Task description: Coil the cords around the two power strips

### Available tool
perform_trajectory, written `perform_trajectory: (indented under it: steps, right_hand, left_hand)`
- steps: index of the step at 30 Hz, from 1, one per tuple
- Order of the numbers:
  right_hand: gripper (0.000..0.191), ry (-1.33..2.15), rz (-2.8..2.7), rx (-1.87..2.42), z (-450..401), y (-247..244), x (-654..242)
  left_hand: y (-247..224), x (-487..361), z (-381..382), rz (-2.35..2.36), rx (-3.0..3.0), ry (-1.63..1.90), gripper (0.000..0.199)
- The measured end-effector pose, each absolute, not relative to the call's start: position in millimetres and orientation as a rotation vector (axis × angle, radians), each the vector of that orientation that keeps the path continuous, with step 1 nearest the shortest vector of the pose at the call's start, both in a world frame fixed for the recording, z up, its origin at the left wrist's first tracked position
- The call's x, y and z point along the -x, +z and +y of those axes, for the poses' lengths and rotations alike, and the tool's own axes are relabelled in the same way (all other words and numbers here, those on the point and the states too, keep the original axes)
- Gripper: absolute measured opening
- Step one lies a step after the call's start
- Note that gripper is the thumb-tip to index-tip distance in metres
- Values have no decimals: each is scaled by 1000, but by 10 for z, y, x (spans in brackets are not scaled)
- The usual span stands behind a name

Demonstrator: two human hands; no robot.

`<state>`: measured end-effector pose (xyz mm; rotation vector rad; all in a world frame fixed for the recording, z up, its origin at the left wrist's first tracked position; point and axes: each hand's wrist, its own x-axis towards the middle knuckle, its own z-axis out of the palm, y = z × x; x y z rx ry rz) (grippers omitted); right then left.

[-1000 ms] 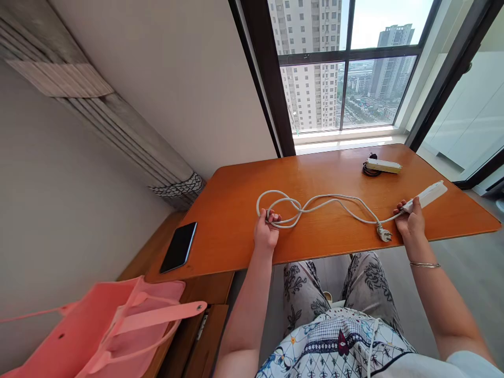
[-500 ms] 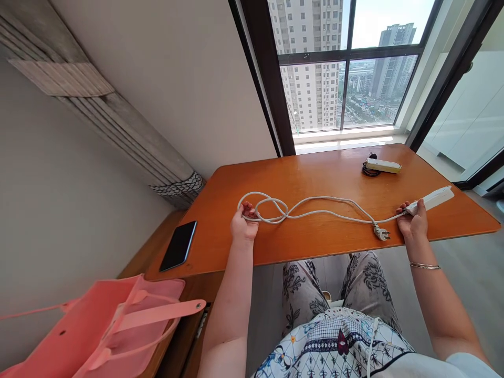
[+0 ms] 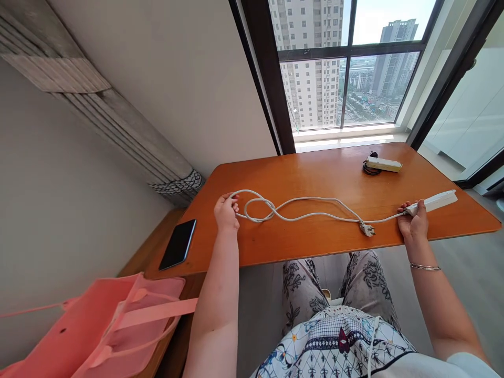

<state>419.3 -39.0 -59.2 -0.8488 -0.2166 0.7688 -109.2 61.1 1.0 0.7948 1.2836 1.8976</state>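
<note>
My left hand [image 3: 227, 212] is closed on the looped end of a white power cord [image 3: 299, 218], at the left part of the table. The cord lies in crossing loops over the wood and runs right to a white power strip [image 3: 437, 201]. My right hand [image 3: 413, 219] grips that strip at its cord end, fingers wrapped round it, near the table's right side. The cord's plug [image 3: 367, 229] lies between my hands, close to the front edge, its prongs pointing right.
A second power strip [image 3: 384, 165] with a coiled black cord lies at the back right of the wooden table [image 3: 315, 181]. On the left is a black phone [image 3: 178, 244]. A pink bag [image 3: 102, 325] sits at lower left. Beyond the table is a window [image 3: 350, 89].
My left hand has moved left, drawing the cord's loops and the plug leftward across the table. The right hand and its power strip have barely moved.
</note>
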Motion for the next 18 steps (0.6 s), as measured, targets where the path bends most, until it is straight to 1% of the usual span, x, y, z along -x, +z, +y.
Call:
perform_trajectory:
  steps: [4, 6, 7, 10, 12, 15, 18]
  right_hand:
    - [42, 780, -235, 850, -402, -593, -4195]
    - [41, 784, -218, 839, -406, -585, -4188]
    - [40, 784, -202, 832, -408, -580, -4184]
    - [38, 783, -180, 819, -415, -572, -4173]
    - [39, 790, -195, 816, -420, -571, -4170]
    - [39, 807, -199, 809, -427, -570, -4171]
    - [37, 817, -178, 803, -433, -556, -4167]
  left_hand:
    - [22, 971, 520, 1702, -1133, 2005, 28]
    - [72, 875, 422, 1782, -1383, 2043, 34]
    - [104, 828, 372, 1772, -1524, 2017, 32]
    - [207, 720, 257, 1655, -1841, 1797, 15]
    - [271, 680, 215, 1654, -1966, 1667, 15]
    - [344, 635, 174, 1696, -2201, 1508, 3]
    - [369, 580, 138, 1497, -2424, 1241, 11]
